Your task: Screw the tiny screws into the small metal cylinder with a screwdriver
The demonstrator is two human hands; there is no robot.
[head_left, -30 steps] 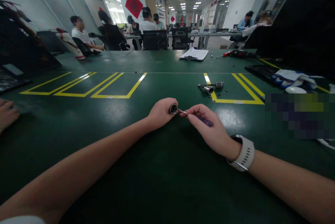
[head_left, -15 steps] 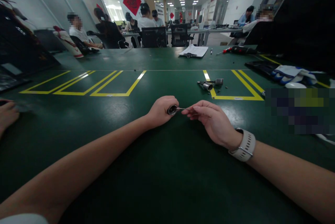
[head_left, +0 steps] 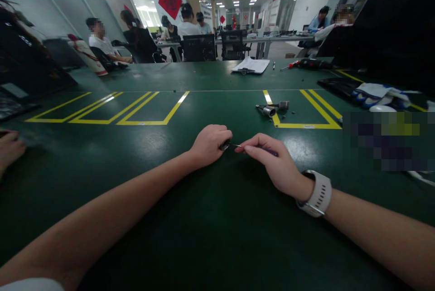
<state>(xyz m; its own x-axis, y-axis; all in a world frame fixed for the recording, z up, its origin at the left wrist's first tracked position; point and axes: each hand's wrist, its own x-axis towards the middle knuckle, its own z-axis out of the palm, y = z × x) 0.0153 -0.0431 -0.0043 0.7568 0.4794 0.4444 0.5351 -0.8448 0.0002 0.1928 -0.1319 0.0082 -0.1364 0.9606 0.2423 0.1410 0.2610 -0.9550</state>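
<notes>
Ahead and right of the hands, two short silver metal cylinders with dark stems (head_left: pixel 268 111) lie close together by the yellow tape outline (head_left: pixel 306 126), small dark bits scattered beside them. Farther right, a white-and-blue cloth glove (head_left: pixel 379 94) rests by a flat black case (head_left: pixel 340 85), with a pixelated patch nearer the person. Beyond sit a clipboard of white papers (head_left: pixel 253 65) and a red-and-black tool (head_left: pixel 291 65). Another person's hand (head_left: pixel 12 147) lies at the left edge, well apart.

The dark green tabletop (head_left: pixel 217 218) runs plain between the forearms and up to more yellow outlines at left; its near edge is out of view.

The left hand (head_left: pixel 209 146) is curled tightly round a short round metal socket (head_left: pixel 224 145), its open end facing right. The right hand (head_left: pixel 268 159) pinches a slim purple-handled tool (head_left: pixel 269 150), whose thin metal shaft points to that opening; whether its tip touches, I cannot tell
</notes>
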